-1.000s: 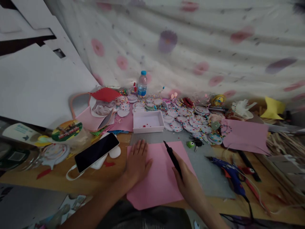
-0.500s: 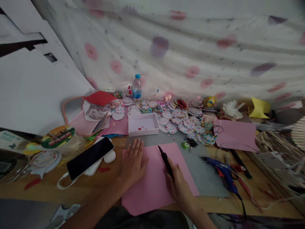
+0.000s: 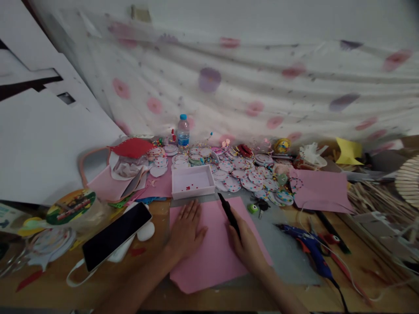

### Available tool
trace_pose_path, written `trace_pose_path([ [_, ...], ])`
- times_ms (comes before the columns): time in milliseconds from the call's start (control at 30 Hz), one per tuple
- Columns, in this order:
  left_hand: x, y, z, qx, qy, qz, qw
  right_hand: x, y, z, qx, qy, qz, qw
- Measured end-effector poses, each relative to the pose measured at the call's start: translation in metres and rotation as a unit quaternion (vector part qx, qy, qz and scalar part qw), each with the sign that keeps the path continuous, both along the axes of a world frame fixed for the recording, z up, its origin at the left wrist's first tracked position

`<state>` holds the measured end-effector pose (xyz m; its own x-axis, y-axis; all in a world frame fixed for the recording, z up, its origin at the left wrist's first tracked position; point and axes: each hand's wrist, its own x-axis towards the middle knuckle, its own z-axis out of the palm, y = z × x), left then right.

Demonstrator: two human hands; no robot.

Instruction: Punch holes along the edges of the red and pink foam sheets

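Observation:
A pink sheet of paper (image 3: 209, 257) lies on the grey mat (image 3: 284, 257) in front of me. My left hand (image 3: 186, 229) rests flat on the sheet's upper left part, fingers stretched forward. Wrapped round a black utility knife (image 3: 230, 213), my right hand (image 3: 245, 244) is over the right half of the sheet. The knife's dark tip points forward and left, near the sheet's far edge; whether it touches the paper I cannot tell. Just beyond the sheet is a white open box (image 3: 193, 192) with a few small red bits inside.
Many dotted white discs (image 3: 248, 174) are heaped behind the box, near a water bottle (image 3: 183, 133). At left lies a phone (image 3: 118, 235). A blue glue gun (image 3: 307, 244) with its cord, keys with a green charm (image 3: 253, 208), and another pink sheet (image 3: 321, 189) are on the right.
The camera view has tilted upward, so the scene sits lower in the picture. My left hand has shifted slightly right on the sheet; the right hand still grips the knife.

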<state>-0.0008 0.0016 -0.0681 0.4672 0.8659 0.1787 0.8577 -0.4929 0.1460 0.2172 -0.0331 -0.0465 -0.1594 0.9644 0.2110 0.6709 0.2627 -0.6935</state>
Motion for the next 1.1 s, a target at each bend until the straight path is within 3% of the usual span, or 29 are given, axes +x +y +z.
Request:
trace_pose_path([
  [133,0.001,0.003,0.0,-0.006,0.006,0.0,1.0,-0.017,-0.008,0.015,-0.059,-0.08,-0.004,0.995],
  [367,0.01,0.004,0.009,-0.039,0.018,0.031,0.999,-0.049,-0.007,0.028,-0.138,-0.263,-0.015,0.955],
  [1100,0.013,0.007,0.008,-0.031,0.003,0.041,0.999,-0.081,-0.003,0.029,-0.133,-0.37,-0.07,0.917],
])
